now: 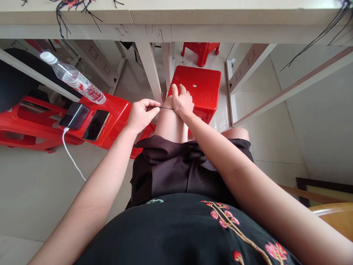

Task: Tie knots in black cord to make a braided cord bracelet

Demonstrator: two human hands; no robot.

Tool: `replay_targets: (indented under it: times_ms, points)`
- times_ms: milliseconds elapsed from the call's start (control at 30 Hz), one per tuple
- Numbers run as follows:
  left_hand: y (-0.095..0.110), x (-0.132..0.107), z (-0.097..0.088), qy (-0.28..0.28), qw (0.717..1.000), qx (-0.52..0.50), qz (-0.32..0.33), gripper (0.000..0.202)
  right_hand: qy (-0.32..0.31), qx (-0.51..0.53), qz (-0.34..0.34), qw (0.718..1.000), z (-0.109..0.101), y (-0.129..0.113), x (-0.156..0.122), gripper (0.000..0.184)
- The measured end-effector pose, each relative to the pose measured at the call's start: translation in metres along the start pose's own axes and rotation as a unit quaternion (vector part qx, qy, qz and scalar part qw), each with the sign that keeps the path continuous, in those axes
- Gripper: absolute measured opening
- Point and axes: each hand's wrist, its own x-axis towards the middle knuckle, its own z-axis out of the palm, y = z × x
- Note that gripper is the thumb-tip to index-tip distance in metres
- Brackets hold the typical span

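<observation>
My left hand [142, 113] pinches a thin black cord [167, 108] between thumb and fingertips, beside my bent knee. From there the cord runs taut across the bare skin above the knee [168, 119] and disappears under the heel of my right hand [182, 102]. That hand lies palm down on the knee, its visible fingers stretched forward and slightly apart. What lies beneath the palm is hidden.
A red stool [197, 82] stands beyond my knee. On another red stool [117, 110] to the left are a clear bottle [75, 79], a phone [96, 125] and a black power bank [74, 115] with a white cable [72, 156]. Black cords [317, 40] hang over the table edge [209, 16].
</observation>
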Motion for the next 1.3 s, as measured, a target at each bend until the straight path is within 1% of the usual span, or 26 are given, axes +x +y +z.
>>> replay_targets:
  times_ms: [100, 167, 333, 467, 600, 733, 833, 933, 1000, 1133, 1300]
  points:
    - [-0.002, 0.002, 0.004, 0.008, 0.999, -0.034, 0.041, 0.020, -0.006, 0.003, 0.007, 1.000, 0.000, 0.000, -0.001, 0.070]
    - [-0.002, 0.004, 0.007, 0.002, 0.998, -0.041, 0.049, 0.022, -0.006, 0.004, 0.010, 1.000, 0.000, -0.001, -0.001, 0.069]
    - [-0.003, 0.005, 0.010, -0.010, 0.999, -0.039, 0.021, 0.024, -0.004, 0.008, 0.001, 1.000, 0.001, 0.001, 0.000, 0.068]
    - [-0.005, 0.005, 0.011, -0.018, 0.998, -0.052, 0.016, 0.018, -0.014, 0.003, -0.003, 1.000, 0.001, 0.002, 0.001, 0.068]
    - [-0.007, 0.006, 0.011, -0.024, 0.998, -0.053, 0.004, 0.011, -0.010, -0.002, -0.002, 1.000, 0.002, 0.003, 0.001, 0.067]
    - [-0.006, 0.004, 0.010, -0.031, 0.998, -0.059, -0.010, 0.010, -0.008, -0.002, -0.003, 1.000, 0.002, 0.003, 0.001, 0.067]
    - [-0.004, 0.001, 0.007, -0.037, 0.998, -0.050, -0.025, 0.014, -0.016, -0.013, 0.001, 1.000, 0.000, 0.002, -0.001, 0.067]
    - [-0.002, -0.002, 0.005, -0.043, 0.998, -0.044, -0.032, 0.009, -0.015, -0.009, -0.002, 1.000, -0.001, 0.002, -0.002, 0.066]
    - [-0.001, -0.002, 0.003, -0.041, 0.998, -0.036, -0.032, 0.013, -0.013, -0.003, -0.003, 1.000, -0.001, 0.002, -0.002, 0.065]
    - [-0.004, -0.002, 0.003, -0.029, 0.999, -0.015, -0.036, 0.012, -0.017, -0.007, -0.002, 1.000, 0.000, 0.003, -0.002, 0.064]
    - [-0.008, -0.001, 0.004, -0.028, 0.999, 0.027, -0.035, 0.013, -0.004, -0.011, -0.011, 1.000, 0.001, 0.004, -0.001, 0.062]
